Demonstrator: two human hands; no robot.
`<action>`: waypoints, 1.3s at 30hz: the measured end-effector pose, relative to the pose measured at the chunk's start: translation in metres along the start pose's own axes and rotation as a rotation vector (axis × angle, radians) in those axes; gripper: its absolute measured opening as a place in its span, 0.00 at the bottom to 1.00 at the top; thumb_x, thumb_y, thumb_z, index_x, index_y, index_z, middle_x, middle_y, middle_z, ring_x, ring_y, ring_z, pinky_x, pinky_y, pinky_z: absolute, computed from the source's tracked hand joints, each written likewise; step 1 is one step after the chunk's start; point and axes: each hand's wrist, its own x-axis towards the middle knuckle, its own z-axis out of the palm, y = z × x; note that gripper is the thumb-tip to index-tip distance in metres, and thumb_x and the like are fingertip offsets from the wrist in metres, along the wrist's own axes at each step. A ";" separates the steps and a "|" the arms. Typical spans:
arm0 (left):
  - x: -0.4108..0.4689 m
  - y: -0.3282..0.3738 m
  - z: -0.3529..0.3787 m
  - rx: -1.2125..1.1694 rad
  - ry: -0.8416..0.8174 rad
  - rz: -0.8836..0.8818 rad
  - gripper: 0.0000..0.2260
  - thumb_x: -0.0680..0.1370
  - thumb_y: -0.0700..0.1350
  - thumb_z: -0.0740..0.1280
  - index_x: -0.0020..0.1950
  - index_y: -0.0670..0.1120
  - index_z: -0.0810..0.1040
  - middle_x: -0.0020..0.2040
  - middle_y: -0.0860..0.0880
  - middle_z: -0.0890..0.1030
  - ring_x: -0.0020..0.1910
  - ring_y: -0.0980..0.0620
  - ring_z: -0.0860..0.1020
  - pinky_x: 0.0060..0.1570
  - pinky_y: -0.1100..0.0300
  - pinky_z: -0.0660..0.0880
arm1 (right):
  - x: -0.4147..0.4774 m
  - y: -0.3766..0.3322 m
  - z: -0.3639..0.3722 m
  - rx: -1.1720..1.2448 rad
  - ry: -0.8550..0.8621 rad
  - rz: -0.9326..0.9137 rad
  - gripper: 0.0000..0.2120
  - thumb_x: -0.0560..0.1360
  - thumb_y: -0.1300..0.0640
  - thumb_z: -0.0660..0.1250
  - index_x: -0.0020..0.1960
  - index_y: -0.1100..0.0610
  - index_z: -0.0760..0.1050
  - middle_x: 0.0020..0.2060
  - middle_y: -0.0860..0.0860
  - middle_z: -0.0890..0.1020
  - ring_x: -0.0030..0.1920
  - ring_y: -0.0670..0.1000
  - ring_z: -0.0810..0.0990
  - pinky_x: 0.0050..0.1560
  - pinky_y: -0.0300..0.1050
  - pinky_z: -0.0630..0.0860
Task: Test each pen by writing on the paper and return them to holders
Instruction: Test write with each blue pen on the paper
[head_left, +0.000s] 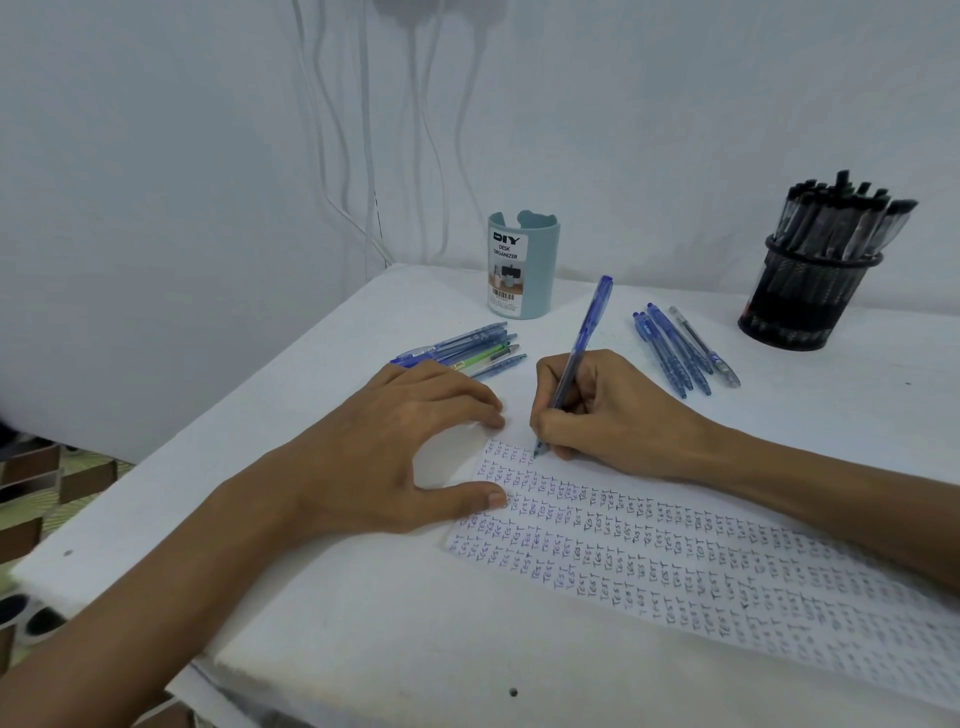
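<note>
Right hand (613, 415) curled round a blue pen (581, 358), thumb and fingers pinching low on the barrel. Pen tip touches the paper (675, 566) at the top row of written "TEST" marks, and its back end tilts up and away from the hand. Left hand (395, 447) sits just beside the right one, fingers straight and spread, gripping nothing. Its fingertips and thumb press flat on the sheet's end. Paper runs from under both hands out beneath the right forearm, covered in writing. Just past the left fingertips a loose bunch of pens (467, 351) lies on the white table (311, 597). Near the right knuckles, on the far side, a second group of blue pens (680, 353) lies side by side. Farther out, beyond the gap between the hands, stands a pale blue holder (522, 270). Well past the right wrist stands a black mesh holder (800, 306), packed with black-capped pens.
</note>
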 end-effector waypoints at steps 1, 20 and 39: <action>0.000 0.000 0.000 0.002 0.004 0.003 0.25 0.77 0.69 0.66 0.66 0.54 0.79 0.67 0.62 0.76 0.69 0.60 0.72 0.69 0.54 0.67 | 0.000 0.000 0.000 0.001 0.003 0.004 0.06 0.74 0.66 0.69 0.39 0.61 0.77 0.27 0.50 0.80 0.30 0.48 0.76 0.35 0.42 0.72; 0.000 -0.005 0.003 0.000 0.118 -0.030 0.18 0.83 0.62 0.59 0.64 0.53 0.79 0.64 0.61 0.78 0.67 0.60 0.72 0.63 0.59 0.67 | 0.010 0.002 -0.004 0.509 0.183 0.215 0.21 0.83 0.54 0.58 0.33 0.58 0.76 0.30 0.59 0.76 0.24 0.50 0.68 0.26 0.40 0.58; 0.004 -0.019 0.008 -0.013 0.267 -0.121 0.08 0.77 0.38 0.74 0.51 0.50 0.82 0.49 0.63 0.76 0.42 0.62 0.76 0.45 0.76 0.68 | 0.020 0.002 -0.024 0.384 0.367 0.343 0.18 0.85 0.54 0.50 0.46 0.61 0.73 0.25 0.57 0.80 0.19 0.53 0.71 0.19 0.38 0.64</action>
